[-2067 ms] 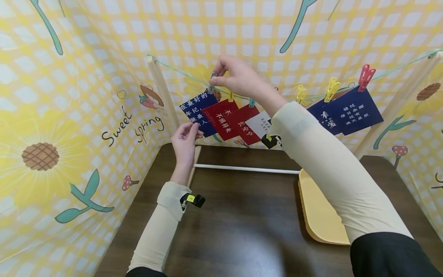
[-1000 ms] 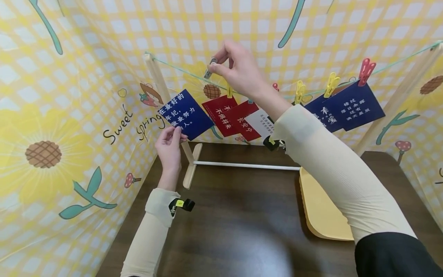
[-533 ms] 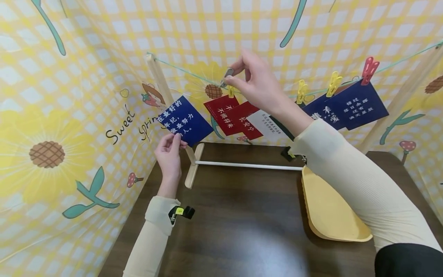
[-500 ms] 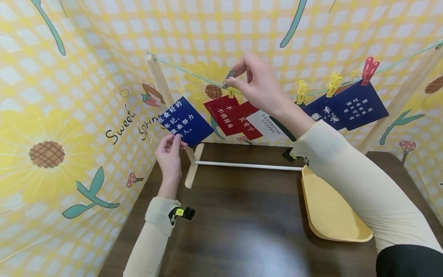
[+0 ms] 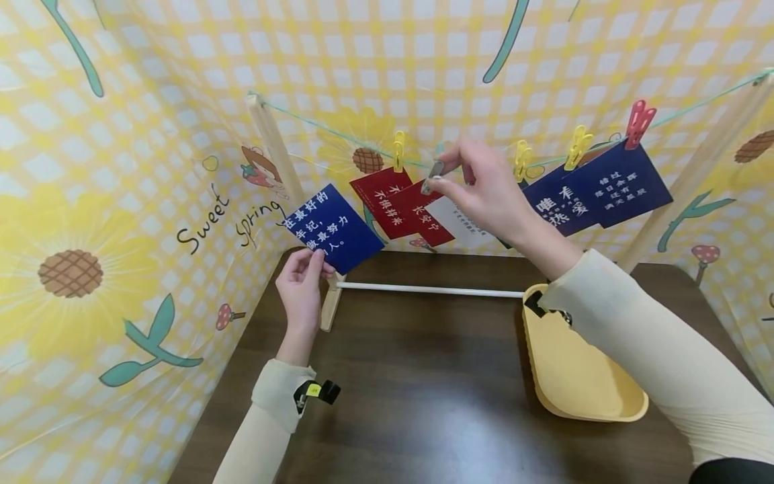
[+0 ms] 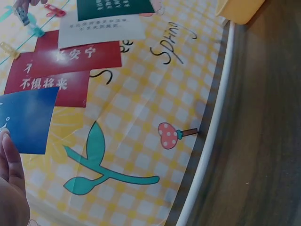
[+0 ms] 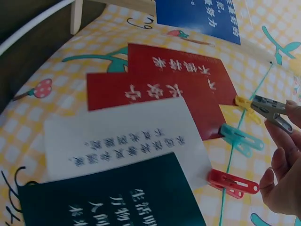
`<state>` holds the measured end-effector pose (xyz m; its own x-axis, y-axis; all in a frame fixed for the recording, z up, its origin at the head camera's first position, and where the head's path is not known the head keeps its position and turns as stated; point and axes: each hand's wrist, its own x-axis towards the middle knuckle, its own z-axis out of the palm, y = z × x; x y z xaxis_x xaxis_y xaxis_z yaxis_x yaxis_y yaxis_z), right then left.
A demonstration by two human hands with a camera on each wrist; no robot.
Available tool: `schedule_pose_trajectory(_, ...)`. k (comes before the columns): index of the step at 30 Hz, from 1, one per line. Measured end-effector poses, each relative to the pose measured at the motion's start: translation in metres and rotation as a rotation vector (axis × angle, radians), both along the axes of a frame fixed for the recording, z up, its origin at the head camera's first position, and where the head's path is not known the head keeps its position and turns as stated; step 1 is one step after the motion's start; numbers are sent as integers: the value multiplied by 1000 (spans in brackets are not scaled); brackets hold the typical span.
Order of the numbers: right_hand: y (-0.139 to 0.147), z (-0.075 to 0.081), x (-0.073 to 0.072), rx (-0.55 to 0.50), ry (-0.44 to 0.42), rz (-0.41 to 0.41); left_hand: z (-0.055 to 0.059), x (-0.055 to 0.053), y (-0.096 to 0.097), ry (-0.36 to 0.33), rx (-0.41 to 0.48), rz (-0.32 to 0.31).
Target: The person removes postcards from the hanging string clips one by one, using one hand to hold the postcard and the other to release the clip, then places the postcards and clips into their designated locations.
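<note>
My left hand [image 5: 302, 289] pinches the lower left edge of a blue card [image 5: 338, 228] with white lettering, off the line at the left. Between thumb and fingers, my right hand [image 5: 492, 191] holds a grey clothespin [image 7: 272, 113] in front of the green line [image 5: 326, 128]. In the right wrist view, that clothespin overlaps a yellow clothespin [image 7: 245, 106] on the line. Beside it hang two red cards [image 7: 155, 89], a white card [image 7: 127, 136] and a dark green card [image 7: 113, 197]. A teal clothespin [image 7: 242, 139] and a red clothespin [image 7: 233, 182] grip the line there.
Two wooden posts [image 5: 275, 141] carry the line, joined low down by a white rod [image 5: 429, 290]. More blue cards [image 5: 629, 185] hang at the right. A yellow tray [image 5: 580, 376] stands on the dark table [image 5: 411, 376], right of centre. Checked cloth [image 5: 423, 60] surrounds everything.
The blue card came away from the line, moved left with my left hand, then lower and slightly right. My right hand took the grey clothespin off the line and carried it right and down.
</note>
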<state>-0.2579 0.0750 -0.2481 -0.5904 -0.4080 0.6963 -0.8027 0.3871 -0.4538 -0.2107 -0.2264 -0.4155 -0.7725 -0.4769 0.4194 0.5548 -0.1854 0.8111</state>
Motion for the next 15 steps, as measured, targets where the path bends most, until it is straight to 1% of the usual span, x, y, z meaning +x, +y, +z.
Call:
schedule_pose_trajectory(2,2,-5,6,3,7,-8,-1,4,3,-6,-17,-13)
schedule_pose_trajectory(7,9,-14,21,4,-11,-13,-3,12,12,-18,-28,-70)
schedule_pose_trajectory(11,15,-24,32,15,-62,-13,-8,20,22,-33,-54,-111)
schedule_pose_trajectory(15,22,-37,38,48,-107,-30,-15,29,33,-58,-85,-167)
